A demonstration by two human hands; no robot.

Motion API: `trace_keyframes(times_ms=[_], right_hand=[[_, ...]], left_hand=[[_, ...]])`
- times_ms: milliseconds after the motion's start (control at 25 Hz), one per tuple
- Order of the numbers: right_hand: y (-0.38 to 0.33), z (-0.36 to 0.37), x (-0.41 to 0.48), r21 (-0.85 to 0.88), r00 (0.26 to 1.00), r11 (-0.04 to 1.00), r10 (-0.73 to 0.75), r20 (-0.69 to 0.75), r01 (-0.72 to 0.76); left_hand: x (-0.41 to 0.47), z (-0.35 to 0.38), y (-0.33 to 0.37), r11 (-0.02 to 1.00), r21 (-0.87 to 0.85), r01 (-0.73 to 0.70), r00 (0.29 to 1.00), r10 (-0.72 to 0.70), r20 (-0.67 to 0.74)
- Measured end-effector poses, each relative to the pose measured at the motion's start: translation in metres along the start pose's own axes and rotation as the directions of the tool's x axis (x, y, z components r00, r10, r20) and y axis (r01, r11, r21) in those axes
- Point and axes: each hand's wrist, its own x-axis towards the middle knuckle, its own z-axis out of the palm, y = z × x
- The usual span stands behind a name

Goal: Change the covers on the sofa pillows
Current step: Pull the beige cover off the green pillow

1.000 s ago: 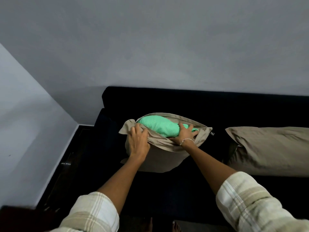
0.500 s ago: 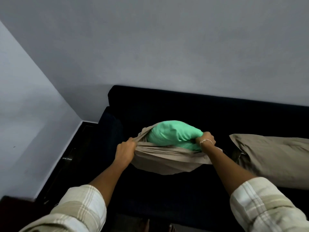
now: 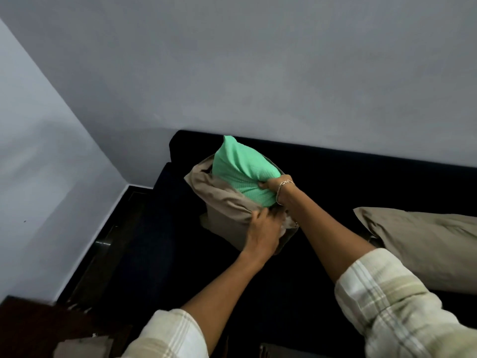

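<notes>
A mint-green textured fabric pillow insert [image 3: 241, 171] stands half out of a crumpled beige cloth cover [image 3: 219, 200] on the seat of a dark navy sofa [image 3: 361, 182], near the sofa's left end and in front of its backrest. The insert's long axis is tilted, running from lower right to upper left, and its free corner points up toward the pale grey wall [image 3: 258, 73]. The cover's open mouth faces upward, bunched around the insert's lower half. The right hand [image 3: 273, 186], wearing a thin metal bracelet [image 3: 282, 187], has its grip pinched on the insert's right edge. The left hand [image 3: 263, 231] has its grip curled into the gathered cover fabric just below. A second beige covered pillow [image 3: 426, 244] lies flat on the seat, well apart to the right
</notes>
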Motion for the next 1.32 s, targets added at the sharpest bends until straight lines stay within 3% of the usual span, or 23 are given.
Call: trace_keyframes(times_ms=[80, 280, 400, 520, 640, 800, 960, 1040, 1120, 1200, 1320], right_hand=[[-0.01, -0.003, -0.011, 0.119, 1.0, 0.993, 0.003, 0.03, -0.007], [-0.027, -0.014, -0.031, 0.126, 0.981, 0.99, 0.039, 0.188, -0.064], [-0.022, -0.02, -0.036, 0.033, 0.969, 0.991, 0.122, 0.215, -0.132], [-0.013, -0.021, -0.034, 0.031, 0.97, 0.984, 0.166, 0.179, -0.174], [-0.01, -0.023, -0.03, 0.026, 0.965, 0.981, 0.185, 0.186, -0.193], [-0.018, -0.027, -0.033, 0.123, 0.957, 0.965, 0.204, 0.205, -0.232], [-0.027, -0.037, -0.03, -0.182, 1.0, 0.983, 0.014, -0.016, -0.016], [-0.036, -0.046, -0.033, -0.145, 0.996, 0.988, -0.064, -0.054, 0.056], [-0.048, -0.056, -0.042, 0.091, 0.998, 0.994, -0.052, -0.043, 0.055], [-0.056, -0.06, -0.045, 0.281, 0.998, 0.958, -0.055, -0.024, 0.06], [-0.053, -0.056, -0.056, 0.318, 0.996, 0.944, -0.093, -0.009, 0.091]], left_hand=[[0.004, -0.008, -0.004, 0.995, -0.05, -0.088, 0.992, 0.083, -0.094], [0.004, -0.025, -0.009, 0.999, 0.02, 0.025, 0.975, -0.02, -0.221], [0.007, -0.032, -0.011, 0.994, 0.029, -0.108, 0.983, 0.111, -0.144], [0.002, -0.028, -0.02, 0.947, -0.073, -0.312, 0.95, 0.309, -0.045], [-0.012, -0.024, -0.029, 0.939, -0.202, -0.279, 0.958, 0.286, 0.003], [-0.018, -0.019, -0.024, 0.932, -0.239, -0.274, 0.96, 0.278, -0.018], [-0.022, -0.013, -0.009, 0.913, -0.234, -0.334, 0.937, 0.349, 0.024], [-0.042, 0.002, -0.016, 0.943, -0.267, -0.201, 0.964, 0.239, 0.117], [-0.063, 0.019, -0.039, 0.966, -0.258, 0.032, 0.964, 0.038, 0.262], [-0.068, 0.028, -0.065, 0.95, -0.227, 0.214, 0.915, -0.114, 0.386], [-0.039, 0.019, -0.093, 0.906, -0.279, 0.32, 0.871, -0.165, 0.463]])
